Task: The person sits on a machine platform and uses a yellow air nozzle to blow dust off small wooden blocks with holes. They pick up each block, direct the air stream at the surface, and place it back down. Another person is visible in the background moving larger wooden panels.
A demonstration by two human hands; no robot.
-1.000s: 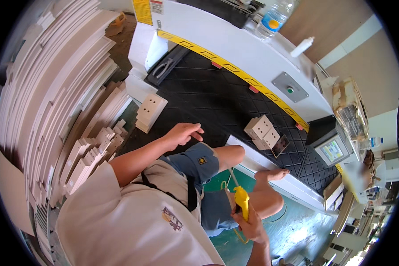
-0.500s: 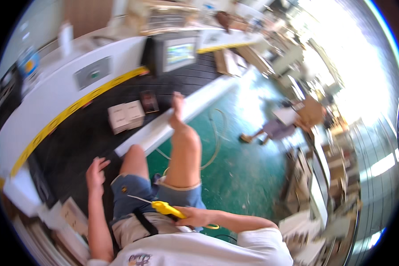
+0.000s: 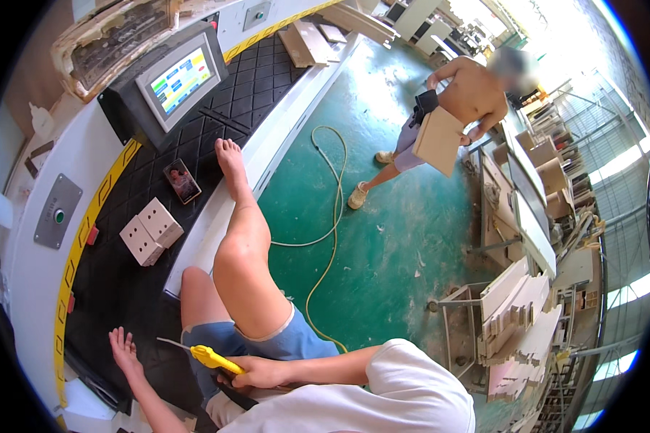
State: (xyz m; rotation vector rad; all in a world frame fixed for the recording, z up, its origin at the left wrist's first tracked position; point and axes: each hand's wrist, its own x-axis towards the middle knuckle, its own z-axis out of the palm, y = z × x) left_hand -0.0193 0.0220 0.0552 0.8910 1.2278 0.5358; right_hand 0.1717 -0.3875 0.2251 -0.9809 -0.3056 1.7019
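My right hand [image 3: 258, 372] is wrapped round the grip of a yellow air blow gun [image 3: 213, 358], held low over my lap. Its thin metal nozzle points to the left, toward my other hand. My left hand [image 3: 125, 351] is open, palm up with fingers apart, above the black ribbed conveyor belt [image 3: 101, 321], and holds nothing. Two light wooden blocks with dark holes [image 3: 152, 231] lie side by side on the belt ahead of it. A phone with a lit screen [image 3: 182, 181] rests just beyond them, near my bare foot.
A machine control screen [image 3: 181, 81] stands at the belt's far side, along a yellow-striped edge [image 3: 97, 209]. Boards [image 3: 307, 45] lie farther up the belt. A yellow hose [image 3: 312, 299] loops over the green floor. Another person [image 3: 455, 108] stands holding a board [image 3: 438, 141]. A rack of boards [image 3: 516, 310] is at right.
My view has turned right and sharpened. My left hand has turned palm up and sits lower in view. The blow gun stays in my right hand. The other person appears larger and more upright.
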